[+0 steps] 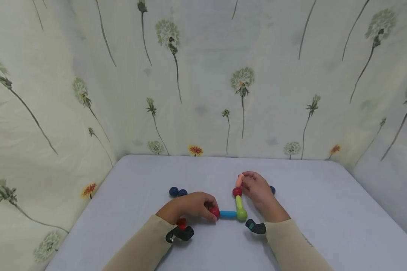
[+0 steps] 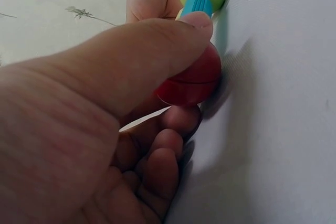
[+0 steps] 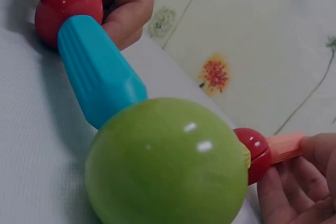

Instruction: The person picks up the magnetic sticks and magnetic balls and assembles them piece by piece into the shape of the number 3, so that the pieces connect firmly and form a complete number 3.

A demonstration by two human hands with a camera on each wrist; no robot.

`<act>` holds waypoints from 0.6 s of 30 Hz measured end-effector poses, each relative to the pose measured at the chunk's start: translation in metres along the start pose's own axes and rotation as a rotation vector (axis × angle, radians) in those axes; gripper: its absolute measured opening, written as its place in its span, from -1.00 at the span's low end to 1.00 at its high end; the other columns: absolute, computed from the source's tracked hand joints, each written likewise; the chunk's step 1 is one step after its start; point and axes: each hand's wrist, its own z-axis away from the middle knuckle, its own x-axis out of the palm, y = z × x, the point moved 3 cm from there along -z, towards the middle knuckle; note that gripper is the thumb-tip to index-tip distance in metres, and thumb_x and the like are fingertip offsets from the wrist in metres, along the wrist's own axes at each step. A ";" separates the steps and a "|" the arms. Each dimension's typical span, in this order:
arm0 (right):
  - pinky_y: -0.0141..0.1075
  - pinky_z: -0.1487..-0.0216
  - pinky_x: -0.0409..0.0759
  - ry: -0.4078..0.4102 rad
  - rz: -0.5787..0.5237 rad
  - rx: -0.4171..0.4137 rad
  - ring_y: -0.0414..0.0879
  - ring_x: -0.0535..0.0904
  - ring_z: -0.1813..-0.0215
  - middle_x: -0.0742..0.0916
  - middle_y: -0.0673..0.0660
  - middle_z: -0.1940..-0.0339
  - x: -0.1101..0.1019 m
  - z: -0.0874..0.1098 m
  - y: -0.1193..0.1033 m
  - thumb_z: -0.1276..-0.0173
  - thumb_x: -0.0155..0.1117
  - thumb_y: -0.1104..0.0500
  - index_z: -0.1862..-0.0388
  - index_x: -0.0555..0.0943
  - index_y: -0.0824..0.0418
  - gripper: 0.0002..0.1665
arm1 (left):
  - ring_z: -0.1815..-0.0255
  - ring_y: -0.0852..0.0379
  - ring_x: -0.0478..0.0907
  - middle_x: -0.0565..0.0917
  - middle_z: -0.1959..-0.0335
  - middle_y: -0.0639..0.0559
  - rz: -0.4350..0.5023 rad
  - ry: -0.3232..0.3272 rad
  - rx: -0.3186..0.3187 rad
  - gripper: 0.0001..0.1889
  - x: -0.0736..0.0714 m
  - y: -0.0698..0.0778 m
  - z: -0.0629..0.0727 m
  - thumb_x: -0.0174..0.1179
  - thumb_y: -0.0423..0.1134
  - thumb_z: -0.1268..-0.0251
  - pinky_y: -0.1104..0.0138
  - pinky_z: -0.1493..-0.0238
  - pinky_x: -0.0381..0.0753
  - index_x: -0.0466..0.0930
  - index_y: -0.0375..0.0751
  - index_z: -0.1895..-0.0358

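An L-shaped chain of balls and rods lies on the white table. My left hand point(image 1: 195, 206) grips the red ball point(image 1: 215, 213) at its left end, thumb on the near side and fingertips curled behind. From that ball a blue rod point(image 3: 100, 72) runs to a green ball point(image 1: 241, 215) at the corner. A yellow-green rod point(image 1: 239, 202) leads away from the corner to a second red ball point(image 1: 237, 192). My right hand point(image 1: 259, 190) pinches a salmon-coloured rod point(image 3: 286, 146), whose near end meets that second red ball.
Two dark blue balls point(image 1: 173, 191) sit beyond my left hand. Another dark blue ball point(image 1: 273, 189) shows partly behind my right hand. A red piece point(image 1: 181, 223) lies by my left wrist. Flower-patterned cloth point(image 1: 203, 94) hangs behind the table point(image 1: 210, 248).
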 end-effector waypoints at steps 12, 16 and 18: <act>-0.07 -0.37 0.54 -0.004 0.158 -0.003 0.05 0.58 -0.43 0.66 0.22 -0.39 0.004 0.001 0.002 -0.62 0.21 -0.02 -0.52 0.42 0.14 -0.40 | 0.12 0.19 0.53 0.65 0.23 0.22 -0.024 0.009 0.016 -0.78 0.001 -0.002 -0.001 0.54 -0.01 -0.22 0.29 0.12 0.55 0.70 0.23 0.15; -0.06 -0.38 0.55 0.016 0.190 -0.002 0.03 0.61 -0.35 0.68 0.22 -0.34 0.003 0.003 0.003 -0.62 0.20 -0.01 -0.55 0.42 0.11 -0.40 | 0.13 0.20 0.53 0.65 0.24 0.23 -0.025 0.003 0.022 -0.79 0.002 -0.003 -0.002 0.53 0.00 -0.23 0.29 0.12 0.55 0.70 0.25 0.16; -0.10 -0.36 0.59 0.038 0.219 0.000 0.02 0.62 -0.29 0.68 0.21 -0.30 0.002 0.003 0.002 -0.62 0.19 0.00 -0.55 0.44 0.07 -0.41 | 0.13 0.19 0.53 0.65 0.24 0.23 -0.025 0.002 0.022 -0.80 0.002 -0.003 -0.002 0.53 0.00 -0.23 0.29 0.13 0.55 0.69 0.25 0.16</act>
